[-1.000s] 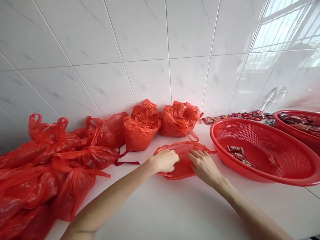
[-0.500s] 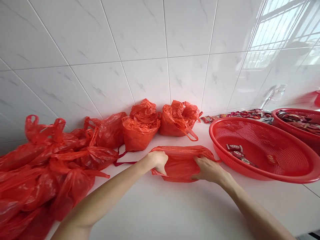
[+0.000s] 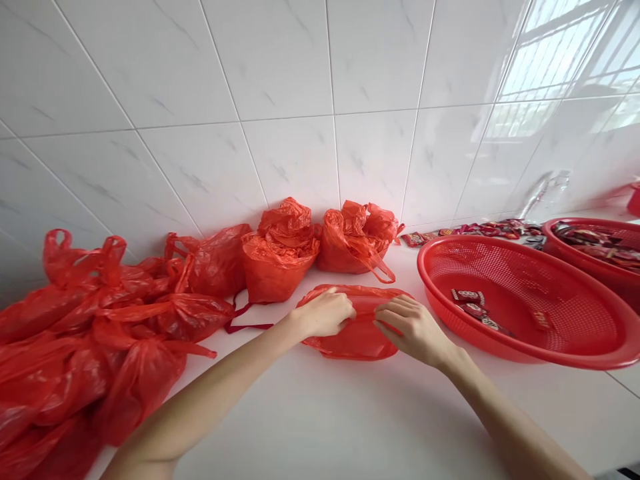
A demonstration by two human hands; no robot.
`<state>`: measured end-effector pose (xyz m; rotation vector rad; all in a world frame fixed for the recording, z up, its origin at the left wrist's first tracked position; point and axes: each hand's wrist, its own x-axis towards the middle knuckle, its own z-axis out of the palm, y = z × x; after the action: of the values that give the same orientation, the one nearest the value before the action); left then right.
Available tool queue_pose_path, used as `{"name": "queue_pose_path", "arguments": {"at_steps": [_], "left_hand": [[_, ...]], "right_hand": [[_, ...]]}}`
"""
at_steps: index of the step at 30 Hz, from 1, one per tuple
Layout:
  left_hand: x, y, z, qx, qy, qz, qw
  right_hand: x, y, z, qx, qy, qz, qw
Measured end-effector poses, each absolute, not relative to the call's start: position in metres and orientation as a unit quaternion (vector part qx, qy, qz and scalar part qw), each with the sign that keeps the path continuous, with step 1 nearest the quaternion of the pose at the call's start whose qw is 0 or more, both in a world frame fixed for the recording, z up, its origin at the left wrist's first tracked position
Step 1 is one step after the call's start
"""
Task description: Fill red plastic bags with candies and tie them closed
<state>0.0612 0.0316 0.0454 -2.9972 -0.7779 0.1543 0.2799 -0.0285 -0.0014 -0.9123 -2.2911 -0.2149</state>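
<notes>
A red plastic bag [image 3: 357,343] lies on the white surface with its mouth spread wide towards me. My left hand [image 3: 330,312] is over the left half of the opening, its fingers curled closed; whether film is pinched in them is hidden. Over the right half, my right hand [image 3: 410,325] is loosely bent, with red film showing in the gap between its fingers and thumb. Only a short space separates the two hands. To the right stands a red perforated plastic basin [image 3: 530,257] with a few small wrapped packets [image 3: 477,310] inside.
Filled red bags [image 3: 145,373] are piled at the left, several with knotted tops. Against the tiled wall sit two more red bags [image 3: 280,267]. A dark red strap [image 3: 250,327] lies beside the open bag. Loose packets [image 3: 485,229] and a second basin [image 3: 595,263] are at the back right.
Both hands have come out of the bag's sides and drawn inward over its mouth. The bag's rim has settled lower and rounder. The surrounding things stay put.
</notes>
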Motion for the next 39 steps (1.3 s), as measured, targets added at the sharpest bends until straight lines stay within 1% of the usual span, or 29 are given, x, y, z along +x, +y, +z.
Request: {"name": "queue_pose_path", "arguments": {"at_steps": [2, 4, 6, 8, 10, 12, 14, 16, 21, 26, 29, 33, 35, 37, 39], "left_hand": [[0.059, 0.036, 0.037, -0.972, -0.227, 0.040, 0.038], [0.057, 0.039, 0.031, -0.980, -0.192, 0.016, 0.051], [0.056, 0.040, 0.029, -0.985, -0.157, -0.025, 0.064], [0.056, 0.041, 0.031, -0.984, -0.159, -0.045, 0.070], [0.056, 0.045, 0.033, -0.976, -0.209, -0.019, 0.058], [0.055, 0.051, 0.033, -0.959, -0.282, 0.031, 0.020], [0.052, 0.058, 0.028, -0.938, -0.339, 0.064, -0.017], [0.048, 0.064, 0.022, -0.925, -0.372, 0.075, -0.032], [0.035, 0.072, 0.019, -0.910, -0.402, 0.093, -0.043], [0.032, 0.057, 0.033, -0.900, -0.402, 0.160, -0.059], [0.032, 0.043, 0.039, -0.905, -0.387, 0.164, -0.064], [0.034, 0.036, 0.036, -0.923, -0.375, 0.059, -0.059], [0.035, 0.037, 0.031, -0.926, -0.370, 0.028, -0.072], [0.035, 0.041, 0.026, -0.924, -0.370, 0.047, -0.090], [0.035, 0.045, 0.022, -0.915, -0.382, 0.081, -0.107]], "right_hand": [[0.281, -0.025, -0.005, -0.358, -0.855, -0.131, 0.350], [0.282, -0.020, -0.010, -0.392, -0.845, -0.140, 0.334], [0.284, -0.015, -0.016, -0.439, -0.845, -0.111, 0.284], [0.284, -0.011, -0.021, -0.482, -0.847, -0.059, 0.217], [0.282, -0.009, -0.023, -0.516, -0.842, -0.006, 0.156], [0.280, -0.009, -0.022, -0.534, -0.836, 0.036, 0.117], [0.278, -0.009, -0.020, -0.543, -0.831, 0.067, 0.103], [0.278, -0.009, -0.016, -0.545, -0.828, 0.088, 0.100], [0.284, -0.010, -0.006, -0.570, -0.812, 0.108, 0.063], [0.294, -0.014, 0.001, -0.581, -0.801, 0.143, 0.000], [0.297, -0.016, 0.002, -0.568, -0.806, 0.166, 0.010], [0.294, -0.017, 0.004, -0.537, -0.814, 0.199, 0.095], [0.291, -0.017, 0.004, -0.536, -0.814, 0.185, 0.125], [0.288, -0.016, 0.002, -0.545, -0.816, 0.151, 0.123], [0.287, -0.015, 0.000, -0.550, -0.819, 0.130, 0.101]]}}
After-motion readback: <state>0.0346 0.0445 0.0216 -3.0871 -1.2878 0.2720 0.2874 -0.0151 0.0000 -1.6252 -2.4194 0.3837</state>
